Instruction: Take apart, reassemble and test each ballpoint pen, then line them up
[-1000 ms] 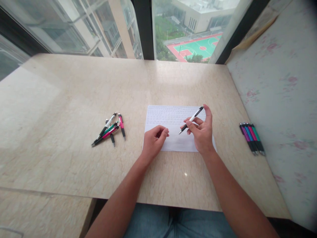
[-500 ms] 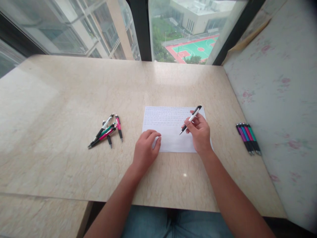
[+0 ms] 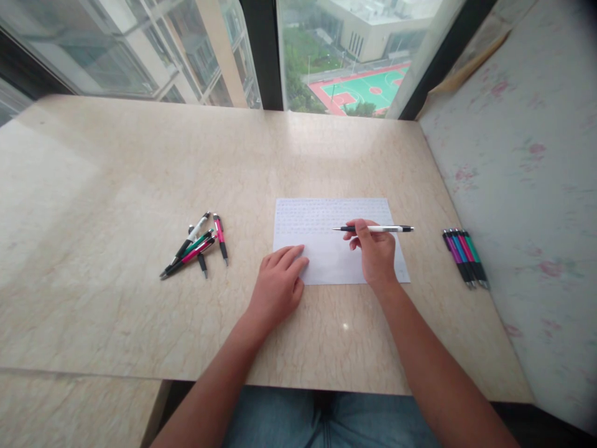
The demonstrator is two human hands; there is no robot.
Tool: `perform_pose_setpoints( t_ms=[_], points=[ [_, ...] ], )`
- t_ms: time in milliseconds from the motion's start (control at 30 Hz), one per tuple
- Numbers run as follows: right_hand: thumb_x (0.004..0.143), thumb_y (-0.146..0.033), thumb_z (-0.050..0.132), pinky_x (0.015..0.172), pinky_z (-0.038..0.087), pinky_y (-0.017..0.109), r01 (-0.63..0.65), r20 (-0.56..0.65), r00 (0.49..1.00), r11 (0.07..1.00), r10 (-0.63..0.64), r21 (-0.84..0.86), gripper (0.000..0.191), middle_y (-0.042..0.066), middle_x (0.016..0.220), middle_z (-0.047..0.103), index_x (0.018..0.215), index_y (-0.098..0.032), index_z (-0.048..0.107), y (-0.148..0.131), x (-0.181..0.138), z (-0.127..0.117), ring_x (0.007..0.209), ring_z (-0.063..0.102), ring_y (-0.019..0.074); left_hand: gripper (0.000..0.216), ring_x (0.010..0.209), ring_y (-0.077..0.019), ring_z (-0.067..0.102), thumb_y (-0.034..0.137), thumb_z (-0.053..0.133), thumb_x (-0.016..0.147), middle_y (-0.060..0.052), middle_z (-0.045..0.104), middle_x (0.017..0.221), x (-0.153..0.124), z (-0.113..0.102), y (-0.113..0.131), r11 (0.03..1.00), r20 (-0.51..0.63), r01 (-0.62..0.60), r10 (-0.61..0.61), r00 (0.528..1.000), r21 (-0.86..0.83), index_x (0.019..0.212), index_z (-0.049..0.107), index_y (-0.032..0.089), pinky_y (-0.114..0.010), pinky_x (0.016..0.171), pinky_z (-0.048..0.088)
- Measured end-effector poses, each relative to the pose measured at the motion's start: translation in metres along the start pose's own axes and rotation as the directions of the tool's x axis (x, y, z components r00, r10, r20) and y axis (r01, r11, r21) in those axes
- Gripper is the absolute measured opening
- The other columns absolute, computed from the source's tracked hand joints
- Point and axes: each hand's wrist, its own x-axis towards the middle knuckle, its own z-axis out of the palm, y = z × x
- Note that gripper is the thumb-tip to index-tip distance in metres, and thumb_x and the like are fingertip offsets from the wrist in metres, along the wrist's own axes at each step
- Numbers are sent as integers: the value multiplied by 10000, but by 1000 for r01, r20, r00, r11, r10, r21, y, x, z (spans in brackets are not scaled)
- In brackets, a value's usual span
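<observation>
Head view: right hand (image 3: 377, 255) pinches white pen (image 3: 373, 229) level above paper (image 3: 339, 239); left hand (image 3: 278, 283) flat, fingers on paper edge.

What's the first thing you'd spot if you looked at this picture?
The right hand holds a white-and-black pen sideways over a sheet of paper on the marble table, while the left hand rests flat on its near left corner. A loose pile of pens lies to the left, a neat row of pens to the right.
</observation>
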Motion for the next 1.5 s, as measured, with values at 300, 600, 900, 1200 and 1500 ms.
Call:
perform_pose_setpoints(
  t_ms=[300,600,900,1200,1500],
  points=[
    [869,-386,648,655,555,307,263,269,947,901,-174,-345,179,35,830,709,884,-210,674,-1,-16,8,737,682,170,364,1346,-310,446,133,519,871,-140,515,1447,1,11,18,973,72,-158,172,982,-167,1222,601,184,-519,1094,418],
    [892,-359,571,574,429,265,328,349,924,796,-158,-508,275,-13,595,633,669,-208,626,2,-18,38,548,558,129,209,1284,-294,514,152,589,865,-140,621,1282,3,12,12,947,30,-142,157,987,-287,1066,642,171,-489,1061,474],
    [914,-349,543,597,407,266,388,368,908,727,-198,-566,293,-17,599,618,666,-209,610,10,-16,44,556,535,126,131,1231,-272,565,114,596,857,-118,657,1223,6,8,6,921,60,-145,178,982,-361,959,649,175,-451,1032,500],
    [866,-302,603,659,496,283,399,383,900,750,-210,-527,156,13,714,703,762,-208,673,7,-15,41,652,636,155,125,1233,-257,567,113,570,872,-117,675,1177,6,3,7,911,47,-153,184,982,-384,934,660,172,-447,1041,497],
    [893,-386,620,561,509,262,243,316,940,898,-126,-366,194,-5,654,681,862,-201,668,8,-18,37,554,643,136,143,1251,-269,564,144,622,866,-132,677,1192,4,4,6,935,35,-160,180,983,-315,1003,664,148,-465,1060,489]
  ],
)
